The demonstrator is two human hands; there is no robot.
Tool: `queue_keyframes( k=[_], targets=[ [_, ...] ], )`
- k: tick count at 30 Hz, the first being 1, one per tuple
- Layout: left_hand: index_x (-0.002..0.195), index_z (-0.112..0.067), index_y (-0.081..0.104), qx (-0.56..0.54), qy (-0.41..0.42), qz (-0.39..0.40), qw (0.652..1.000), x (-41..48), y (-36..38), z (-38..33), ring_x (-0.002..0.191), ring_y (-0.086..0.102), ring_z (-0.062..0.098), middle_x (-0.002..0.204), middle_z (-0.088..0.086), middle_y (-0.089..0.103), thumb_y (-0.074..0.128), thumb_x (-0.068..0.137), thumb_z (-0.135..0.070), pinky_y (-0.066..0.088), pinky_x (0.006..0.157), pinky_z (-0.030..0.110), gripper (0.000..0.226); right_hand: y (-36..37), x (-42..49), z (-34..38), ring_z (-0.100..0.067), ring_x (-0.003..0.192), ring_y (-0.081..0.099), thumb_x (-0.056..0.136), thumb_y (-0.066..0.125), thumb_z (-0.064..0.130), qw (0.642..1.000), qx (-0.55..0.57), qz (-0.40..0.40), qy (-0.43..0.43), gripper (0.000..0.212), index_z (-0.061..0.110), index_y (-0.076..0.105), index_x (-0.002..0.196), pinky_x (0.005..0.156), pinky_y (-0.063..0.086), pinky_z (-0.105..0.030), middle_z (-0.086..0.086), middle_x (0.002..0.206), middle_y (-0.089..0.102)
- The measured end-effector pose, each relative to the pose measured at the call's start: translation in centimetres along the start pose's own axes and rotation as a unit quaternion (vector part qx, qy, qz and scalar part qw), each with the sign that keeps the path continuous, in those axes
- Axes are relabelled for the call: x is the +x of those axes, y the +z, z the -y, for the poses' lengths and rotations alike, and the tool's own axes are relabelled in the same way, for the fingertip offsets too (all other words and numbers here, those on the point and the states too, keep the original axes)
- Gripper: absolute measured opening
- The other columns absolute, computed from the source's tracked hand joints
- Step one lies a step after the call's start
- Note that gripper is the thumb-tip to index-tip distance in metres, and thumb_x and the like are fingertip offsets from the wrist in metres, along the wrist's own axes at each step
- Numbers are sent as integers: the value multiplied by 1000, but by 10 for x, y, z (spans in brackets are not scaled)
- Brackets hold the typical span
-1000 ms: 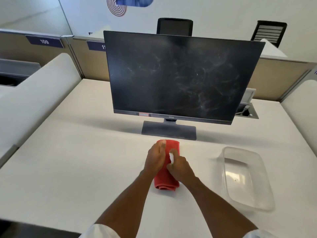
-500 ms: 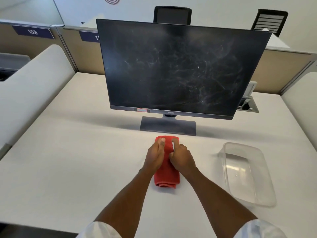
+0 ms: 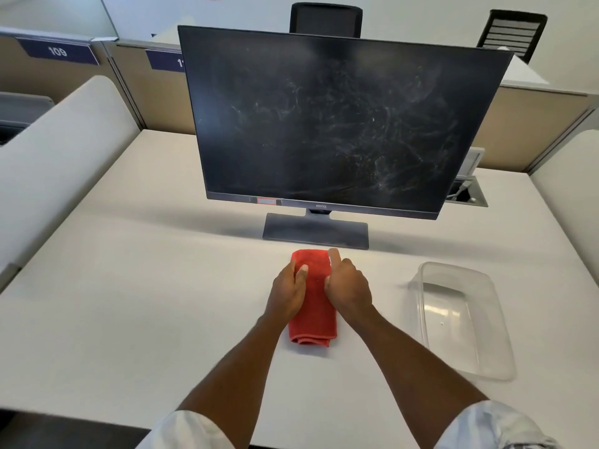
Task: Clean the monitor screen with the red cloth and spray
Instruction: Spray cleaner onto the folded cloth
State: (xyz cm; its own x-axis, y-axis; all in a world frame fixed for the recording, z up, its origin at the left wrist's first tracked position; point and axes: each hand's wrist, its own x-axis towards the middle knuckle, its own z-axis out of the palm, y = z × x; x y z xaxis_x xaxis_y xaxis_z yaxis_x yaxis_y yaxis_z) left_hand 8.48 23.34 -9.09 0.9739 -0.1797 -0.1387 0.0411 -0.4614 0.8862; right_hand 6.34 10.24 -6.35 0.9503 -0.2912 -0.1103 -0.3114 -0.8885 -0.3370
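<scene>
A wide white desk (image 3: 129,319) was flanked by rounded white dividers, one on the left (image 3: 58,163) and one on the right (image 3: 570,196). Tan partition panels (image 3: 534,131) closed its far edge, one bearing a blue plate marked 109 (image 3: 57,51). A cable hatch (image 3: 466,194) sat near the desk's far right. Beyond, a solid black chair back (image 3: 325,19) and a slatted one (image 3: 512,30) rose against a plain white wall (image 3: 421,14), evenly lit.

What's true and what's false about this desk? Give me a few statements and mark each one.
The monitor screen is covered in smudges. True.
The red cloth is being wiped across the screen. False: it lies folded on the desk, in front of the monitor stand.
The left hand holds the red cloth. True.
The clear plastic container sits left of the cloth. False: it sits to the right.
</scene>
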Motion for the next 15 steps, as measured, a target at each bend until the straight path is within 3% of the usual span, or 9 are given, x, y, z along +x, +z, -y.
queue_keyframes(
  k=[3, 9, 15],
  targets=[
    [121, -13, 54, 39, 12, 8, 999, -7, 1, 9, 103, 60, 23, 115, 6, 64, 41, 100, -36, 49, 92, 41, 34, 1, -7, -1, -39, 93, 64, 93, 42, 23, 999, -11, 19, -28, 46, 25, 32, 138, 75, 51, -42, -14, 111, 59],
    [128, -12, 48, 75, 14, 20, 997, -16, 0, 11, 107, 58, 24, 124, 7, 60, 44, 98, -36, 49, 94, 43, 38, 4, -17, -10, -36, 97, 65, 97, 40, 25, 997, -30, 59, -50, 44, 23, 34, 140, 82, 54, -43, -15, 114, 61],
    [125, -13, 48, 86, 4, 12, 996, -23, -3, 13, 105, 59, 24, 121, 6, 61, 44, 97, -40, 51, 91, 43, 39, 4, -27, -12, -36, 89, 67, 97, 40, 24, 996, -44, 14, -75, 50, 24, 30, 146, 75, 54, -40, -12, 112, 59]
  ],
)
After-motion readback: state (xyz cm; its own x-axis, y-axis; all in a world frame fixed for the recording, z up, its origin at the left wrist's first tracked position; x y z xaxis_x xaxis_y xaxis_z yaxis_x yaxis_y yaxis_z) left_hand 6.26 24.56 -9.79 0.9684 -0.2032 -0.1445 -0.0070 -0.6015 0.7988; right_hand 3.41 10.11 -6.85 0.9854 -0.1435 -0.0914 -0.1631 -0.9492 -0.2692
